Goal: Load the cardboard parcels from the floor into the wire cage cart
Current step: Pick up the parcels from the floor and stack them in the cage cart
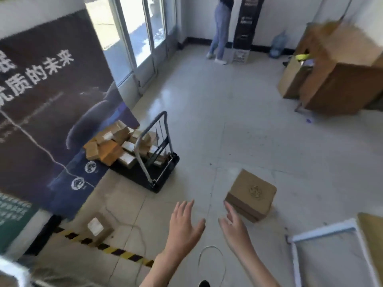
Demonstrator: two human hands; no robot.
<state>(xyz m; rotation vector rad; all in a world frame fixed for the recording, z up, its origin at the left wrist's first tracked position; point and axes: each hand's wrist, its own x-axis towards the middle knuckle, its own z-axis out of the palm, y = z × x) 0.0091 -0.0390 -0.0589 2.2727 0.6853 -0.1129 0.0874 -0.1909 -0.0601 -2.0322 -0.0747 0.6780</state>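
A brown cardboard parcel (251,194) with a round printed mark lies on the tiled floor, just right of centre. My right hand (234,226) is open, fingers spread, its fingertips close to the parcel's near left corner; I cannot tell if they touch. My left hand (184,224) is open too, hovering over bare floor to the parcel's left. A smaller parcel (97,229) with a white label lies at lower left by the striped tape. The wire cage cart (157,150) stands on a black base at centre left, with several parcels heaped in and beside it.
A dark printed banner (47,112) covers the left wall. Glass doors (136,34) are behind the cart. A person (220,30) stands far back. Large cardboard boxes (339,79) are at upper right. A white frame (323,233) lies lower right. Yellow-black tape (107,248) and a white cord (211,248) cross the floor.
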